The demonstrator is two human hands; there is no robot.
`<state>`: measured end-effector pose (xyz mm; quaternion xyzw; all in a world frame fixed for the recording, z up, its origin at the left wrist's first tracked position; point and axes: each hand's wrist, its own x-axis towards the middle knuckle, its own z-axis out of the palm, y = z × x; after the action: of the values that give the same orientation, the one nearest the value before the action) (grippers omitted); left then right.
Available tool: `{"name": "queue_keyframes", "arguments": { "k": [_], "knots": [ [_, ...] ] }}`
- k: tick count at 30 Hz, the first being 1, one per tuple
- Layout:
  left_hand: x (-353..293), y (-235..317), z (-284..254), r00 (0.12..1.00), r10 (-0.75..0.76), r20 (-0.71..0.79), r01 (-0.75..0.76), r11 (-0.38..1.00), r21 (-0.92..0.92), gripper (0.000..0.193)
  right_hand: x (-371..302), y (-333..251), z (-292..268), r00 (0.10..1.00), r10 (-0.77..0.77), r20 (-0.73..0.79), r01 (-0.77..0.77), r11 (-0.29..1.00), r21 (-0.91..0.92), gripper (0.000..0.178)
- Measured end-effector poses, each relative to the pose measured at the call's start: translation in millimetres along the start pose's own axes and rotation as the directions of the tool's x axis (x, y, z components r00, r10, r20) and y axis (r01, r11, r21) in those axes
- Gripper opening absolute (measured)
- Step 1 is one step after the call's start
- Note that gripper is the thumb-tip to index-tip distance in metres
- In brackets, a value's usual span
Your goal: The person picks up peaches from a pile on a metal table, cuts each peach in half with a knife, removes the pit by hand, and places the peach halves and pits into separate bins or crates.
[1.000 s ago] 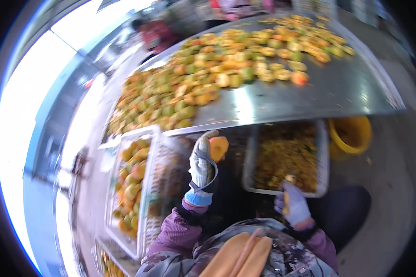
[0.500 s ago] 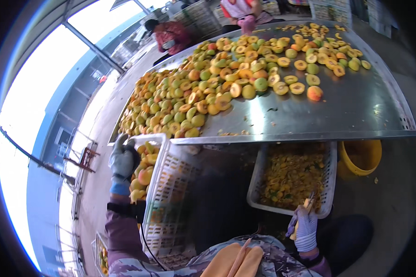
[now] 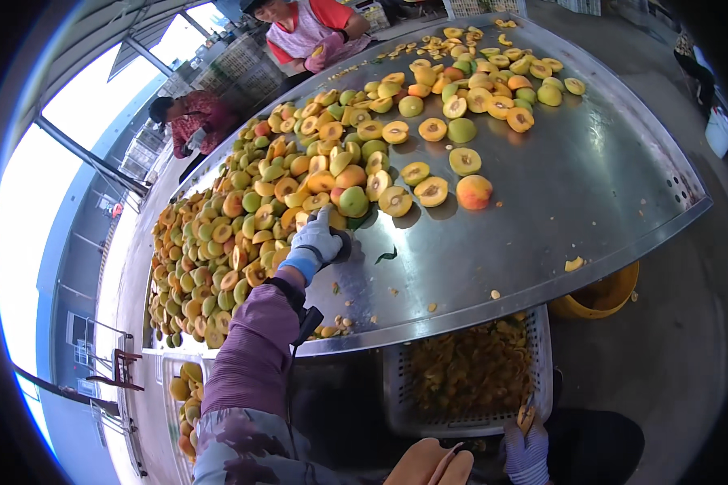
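Gloved left hand [image 3: 319, 237] fingers spread over halved fruit pile [image 3: 243, 234] on steel table [image 3: 558, 194], right hand [image 3: 527, 449] gripping small tool [image 3: 526, 418] by crate [image 3: 469, 380]

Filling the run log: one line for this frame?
left hand: reaching into halved peaches on steel table | right hand: at crate of scraps, holding small tool

Bright daylight floods in from the blown-out windows [image 3: 32, 242] on the left, glaring white. The steel tabletop [image 3: 574, 186] shines with soft reflections, and the halved fruit [image 3: 431, 191] casts short shadows. Fisheye bending curves the edges; black corners frame the sharp centre.
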<state>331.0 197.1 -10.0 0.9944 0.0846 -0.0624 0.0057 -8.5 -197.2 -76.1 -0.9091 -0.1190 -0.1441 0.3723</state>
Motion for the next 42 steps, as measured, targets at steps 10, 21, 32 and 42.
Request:
{"name": "queue_keyframes", "arguments": {
  "k": [10, 21, 32, 42],
  "knots": [
    [-44, 0, -12, 0.996, 0.072, 0.046, -0.072, 0.997, 0.004, 0.061, 8, -25, -1, 0.823, 0.5, 0.268, -0.561, 0.647, 0.516, 0.015],
    [-237, 55, 13, 0.889, 0.391, -0.239, -0.44, 0.582, -0.684, 0.057, 9, -74, -15, 0.929, 0.303, 0.212, -0.368, 0.826, 0.427, 0.027],
    [-335, 123, 28, 0.876, 0.467, 0.116, 0.388, -0.543, -0.745, 0.059, 1, -94, -15, 0.986, 0.115, 0.125, -0.127, 0.987, 0.096, 0.037],
    [-349, 130, 18, 0.819, 0.57, 0.056, 0.427, -0.542, -0.724, 0.061, -3, -92, -19, 0.961, 0.137, 0.24, -0.135, 0.991, -0.024, 0.043]
  ]
}}
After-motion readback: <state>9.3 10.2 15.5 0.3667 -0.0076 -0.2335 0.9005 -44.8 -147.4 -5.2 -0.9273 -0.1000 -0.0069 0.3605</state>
